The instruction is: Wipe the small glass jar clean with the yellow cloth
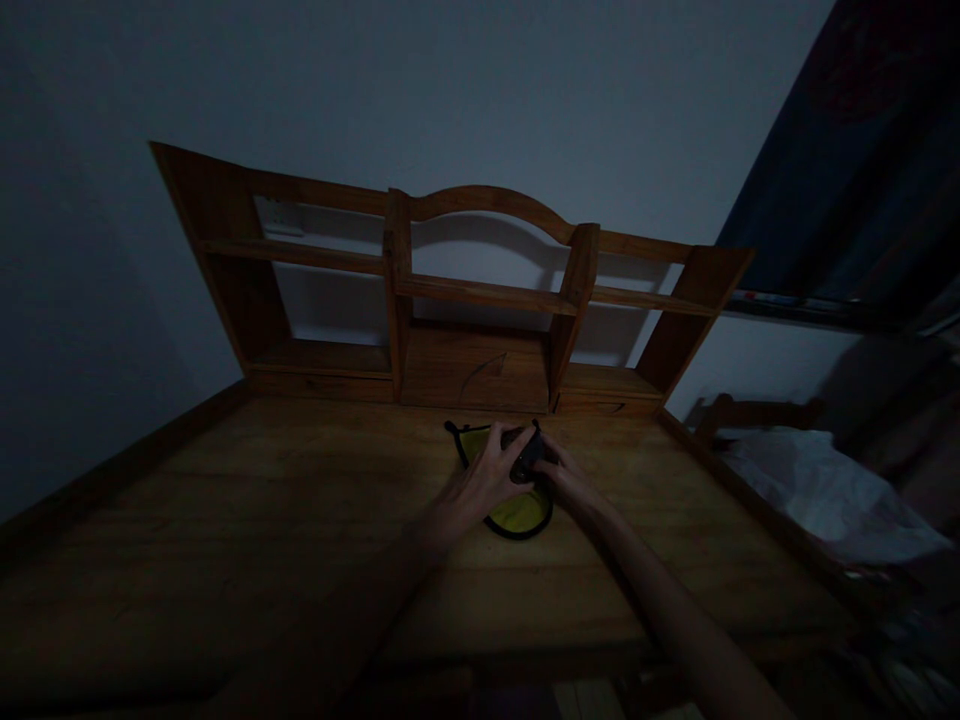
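Both my hands meet over the middle of the wooden desk, around a small dark object point(528, 458) whose kind I cannot make out in the dim light. My left hand point(491, 472) is curled against its left side, thumb and fingers round it. From the right, my right hand point(562, 474) grips the other side, its fingertips touching the dark surface. Beneath them lies a flat yellow piece with black edging point(519, 512), which looks like an opened pouch. Its upper left corner point(454, 428) sticks out past my left hand; its middle is hidden by the hands.
A wooden shelf unit point(480, 297) with small drawers stands along the back of the desk point(300, 510). To the right, a white plastic bag point(825, 490) lies by a wooden chair back point(765, 412). A dark curtain point(832, 170) hangs at the upper right.
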Tool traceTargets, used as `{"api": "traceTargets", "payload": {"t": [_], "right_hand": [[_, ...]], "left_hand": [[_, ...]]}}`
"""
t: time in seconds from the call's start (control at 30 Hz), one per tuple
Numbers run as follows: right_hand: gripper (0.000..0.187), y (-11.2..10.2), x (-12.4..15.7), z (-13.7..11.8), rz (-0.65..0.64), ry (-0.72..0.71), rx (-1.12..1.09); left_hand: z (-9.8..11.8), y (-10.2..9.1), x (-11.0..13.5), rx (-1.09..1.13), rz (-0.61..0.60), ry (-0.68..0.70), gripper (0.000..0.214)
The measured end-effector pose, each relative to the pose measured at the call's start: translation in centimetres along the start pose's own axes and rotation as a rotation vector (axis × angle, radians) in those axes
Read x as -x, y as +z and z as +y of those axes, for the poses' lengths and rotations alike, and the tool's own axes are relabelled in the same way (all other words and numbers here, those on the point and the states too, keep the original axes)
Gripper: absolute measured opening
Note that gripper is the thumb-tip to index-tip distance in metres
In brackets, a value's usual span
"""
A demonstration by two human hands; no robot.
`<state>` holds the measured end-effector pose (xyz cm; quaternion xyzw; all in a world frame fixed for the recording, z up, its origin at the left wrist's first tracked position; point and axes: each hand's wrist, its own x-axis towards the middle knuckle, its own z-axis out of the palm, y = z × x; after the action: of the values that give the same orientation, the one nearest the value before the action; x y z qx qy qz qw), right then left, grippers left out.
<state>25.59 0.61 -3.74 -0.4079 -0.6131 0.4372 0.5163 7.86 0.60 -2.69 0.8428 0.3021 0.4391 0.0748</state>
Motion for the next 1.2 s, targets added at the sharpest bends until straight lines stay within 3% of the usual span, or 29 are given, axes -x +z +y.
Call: {"api": "traceTargets", "payload": {"t": [0.43, 0.8, 0.93, 1.2], "right_hand": [[0.053, 0.2, 0.3, -0.8, -0.027, -0.005, -0.041], [0.04, 0.7, 0.5, -1.3, -0.056, 0.066, -0.285], [0.03, 0.9, 0.3, -1.6, 0.0, 0.112, -0.38], [0.034, 0.6, 0.4, -1.7, 0.079, 0.049, -0.138]], "left_hand": [[0.6, -0.8, 0.0, 0.012, -0.08, 0.032, 0.101], [0.0, -0.3, 0.2, 0.017, -0.04, 0.053, 0.083], [0.4, -0.7, 0.1, 0.037, -0.045, 0.025, 0.083], [1.6, -1.9, -0.1, 0.087, -0.072, -0.083, 0.112]]}}
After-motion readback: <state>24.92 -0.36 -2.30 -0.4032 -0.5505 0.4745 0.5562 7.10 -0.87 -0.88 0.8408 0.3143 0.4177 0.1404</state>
